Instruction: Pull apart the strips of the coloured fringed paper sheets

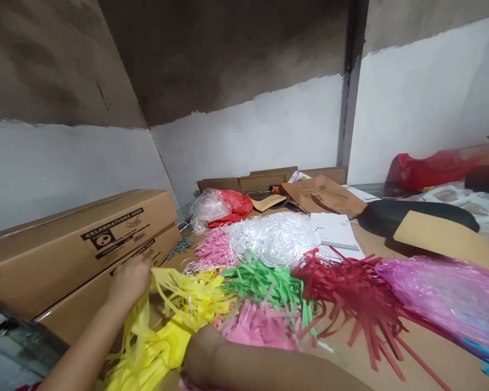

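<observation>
My left hand is closed on some yellow paper strips, lifted beside the cardboard boxes. At the lower middle, my right hand is against the yellow strip pile; its fingers are hidden from view. Beyond the hands lie more yellow strips, with green strips to their right. Pink strips sit just right of my right hand. Dark red strips spread farther right. A heap of white strips and another pink bunch are behind.
Long cardboard boxes are stacked on the left. At the back are a red and clear plastic bag and a brown paper bag. White papers, a black object and a pink plastic package lie on the right.
</observation>
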A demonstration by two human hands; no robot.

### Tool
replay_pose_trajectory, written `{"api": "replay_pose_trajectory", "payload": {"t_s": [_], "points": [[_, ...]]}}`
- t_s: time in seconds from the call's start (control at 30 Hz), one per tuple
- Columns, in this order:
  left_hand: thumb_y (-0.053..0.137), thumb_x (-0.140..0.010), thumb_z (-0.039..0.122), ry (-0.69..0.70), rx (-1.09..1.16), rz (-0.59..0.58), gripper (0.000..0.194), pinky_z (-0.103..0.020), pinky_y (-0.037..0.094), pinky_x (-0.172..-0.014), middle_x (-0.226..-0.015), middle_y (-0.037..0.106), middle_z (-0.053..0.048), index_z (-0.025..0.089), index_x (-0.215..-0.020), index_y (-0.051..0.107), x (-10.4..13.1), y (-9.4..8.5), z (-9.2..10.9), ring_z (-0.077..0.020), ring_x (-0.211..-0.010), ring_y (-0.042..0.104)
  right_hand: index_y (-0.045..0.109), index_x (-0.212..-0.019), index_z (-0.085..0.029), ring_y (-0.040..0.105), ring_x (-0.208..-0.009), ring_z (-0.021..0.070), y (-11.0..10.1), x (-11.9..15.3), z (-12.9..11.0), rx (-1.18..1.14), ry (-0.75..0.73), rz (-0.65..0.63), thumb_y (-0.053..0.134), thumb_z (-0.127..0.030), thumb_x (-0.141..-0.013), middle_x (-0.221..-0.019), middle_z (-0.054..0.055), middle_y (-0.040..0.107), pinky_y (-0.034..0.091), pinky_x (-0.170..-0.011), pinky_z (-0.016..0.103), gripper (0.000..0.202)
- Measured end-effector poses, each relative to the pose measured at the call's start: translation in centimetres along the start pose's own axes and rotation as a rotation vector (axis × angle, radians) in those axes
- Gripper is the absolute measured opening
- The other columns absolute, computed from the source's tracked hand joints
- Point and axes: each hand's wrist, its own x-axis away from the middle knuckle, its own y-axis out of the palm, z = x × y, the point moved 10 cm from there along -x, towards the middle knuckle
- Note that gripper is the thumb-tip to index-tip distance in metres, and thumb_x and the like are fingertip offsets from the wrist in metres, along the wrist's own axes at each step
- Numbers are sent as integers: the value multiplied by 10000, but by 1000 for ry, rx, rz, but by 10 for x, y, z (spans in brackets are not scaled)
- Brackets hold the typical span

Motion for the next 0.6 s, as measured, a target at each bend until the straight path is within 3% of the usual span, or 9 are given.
{"api": "replay_pose_trajectory", "payload": {"t_s": [0.1,0.2,0.27,0.33,0.4,0.43,0.47,0.53,0.6], "points": [[405,-940,151,-84,-40,229,332,-455,418,-996,-1172,645,-179,41,-1178,608,-19,-76,33,-332,-1177,591,677,-673,-167,733,-1036,344,-9,-9,-4,-28,7,-33,725,-344,-823,-1078,129,778,598,-836,555,237],[340,-960,234,66,8,350,440,-403,466,-886,-1157,672,-177,69,-1313,544,-10,-131,121,-339,-1070,659,530,-498,-178,734,-995,355,-34,-5,3,-153,40,-43,738,-391,-767,-959,95,790,571,-852,578,402],[364,-940,227,247,14,389,448,-421,487,-867,-1005,724,-144,135,-1316,589,16,-150,184,-340,-1004,685,571,-539,-203,705,-1048,341,-70,22,20,-419,72,196,710,-343,-756,-887,36,785,543,-901,555,294],[343,-920,169,427,24,410,473,-440,487,-924,-898,754,-123,165,-1267,663,53,-152,230,-316,-954,706,655,-688,-239,683,-1047,293,-103,80,48,-785,86,572,649,-301,-770,-881,-9,772,555,-877,448,103],[386,-854,146,555,54,445,467,-441,490,-970,-1007,785,-127,159,-1168,732,92,-141,255,-306,-967,722,672,-812,-218,680,-886,224,-106,151,75,-1087,96,845,566,-246,-773,-851,-1,745,558,-753,315,116],[401,-800,123,606,78,504,481,-439,510,-934,-1062,785,-146,128,-1138,743,112,-136,262,-311,-969,730,664,-826,-194,655,-758,190,-97,183,85,-1221,110,913,550,-224,-746,-783,6,716,539,-676,272,142],[405,-765,114,692,100,665,484,-434,529,-869,-1060,786,-163,93,-1105,749,139,-136,269,-313,-929,741,653,-828,-178,604,-643,160,-86,211,93,-1352,119,962,555,-212,-705,-709,0,675,512,-614,248,162],[419,-711,112,840,150,855,496,-433,527,-855,-1094,773,-201,51,-1100,720,185,-123,282,-315,-950,745,646,-875,-181,530,-553,135,-62,263,105,-1656,86,1092,609,-201,-604,-655,-28,627,491,-589,247,274],[398,-738,105,869,183,903,722,-427,528,-850,-1125,768,-189,12,-1452,448,213,-103,296,-297,-969,749,646,-986,-201,592,-637,173,-42,302,112,-1912,-33,1233,670,-206,-529,-754,-10,676,530,-685,297,458]]}}
